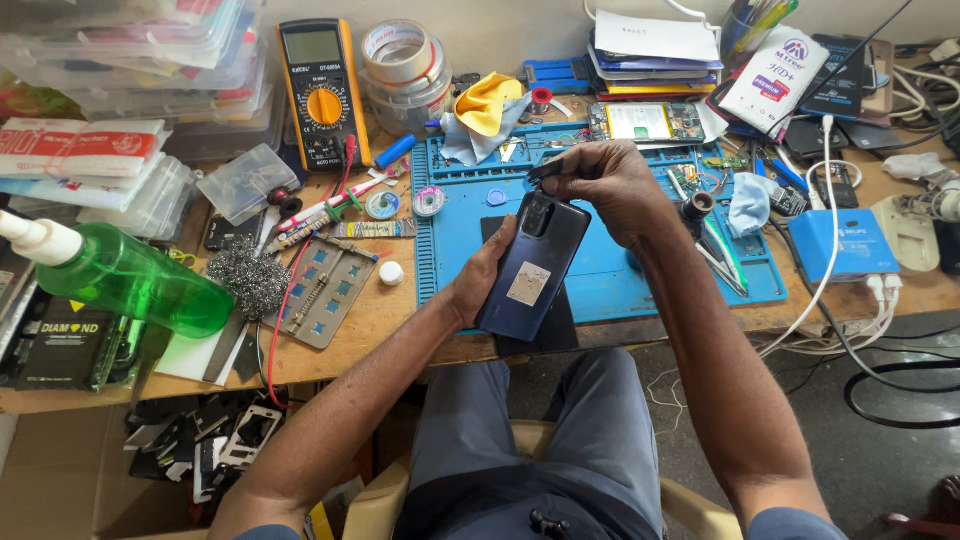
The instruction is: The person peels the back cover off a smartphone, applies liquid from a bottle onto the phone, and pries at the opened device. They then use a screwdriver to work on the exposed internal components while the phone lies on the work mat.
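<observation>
Knees under the bench, I cradle the dark blue phone point(531, 266) in my left hand point(480, 282) above the blue mat point(600, 270), its back cover seemingly on, while my right hand point(607, 185) pinches its top edge.

green spray bottle point(120, 275) nozzle cut off at left edge, phone point(532, 266) screen side hidden, mat point(600, 270) partly covered

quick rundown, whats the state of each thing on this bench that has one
phone: back side up, held over the blue mat
left hand: gripping the phone's lower edge
right hand: at the phone's top end by the camera
multimeter: screen blank
green bottle: lying on its side
tape rolls: stacked
</observation>
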A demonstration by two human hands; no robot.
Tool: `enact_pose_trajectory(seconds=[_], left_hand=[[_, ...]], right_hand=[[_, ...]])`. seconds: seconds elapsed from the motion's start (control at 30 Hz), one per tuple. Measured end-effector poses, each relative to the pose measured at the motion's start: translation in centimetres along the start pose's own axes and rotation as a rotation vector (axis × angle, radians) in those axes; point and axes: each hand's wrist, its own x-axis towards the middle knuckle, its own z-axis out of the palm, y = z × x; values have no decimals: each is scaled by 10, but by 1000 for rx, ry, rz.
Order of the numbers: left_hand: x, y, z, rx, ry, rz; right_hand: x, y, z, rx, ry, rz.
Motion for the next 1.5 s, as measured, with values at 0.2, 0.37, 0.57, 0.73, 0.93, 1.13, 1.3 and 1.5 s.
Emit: enact_pose_trajectory(seconds=[0.2,0.37,0.57,0.73,0.93,1.13,1.3,1.5], left_hand=[[0,1,-7,-64,-24,-43],[1,0,-10,-31,19,-42],[0,0,-11,-31,3,-45],[-1,2,-10,-77,-41,-39],[-1,0,-13,-125,-55,-55],[-1,-4,-20,-98,-8,-62],[-1,-3,-22,-97,-4,-64],[-2,-1,-18,18,32,-44]], right_hand=[[7,-8,6,-92,-27,34],[10,-21,12,-213,-63,74],[16,-37,19,-351,-183,80],[15,-47,19,-557,-147,124],[16,-45,17,-498,-175,64],[25,-48,17,-529,-330,25],[30,-54,21,-632,-377,-3],[34,-63,31,-678,-433,42]])
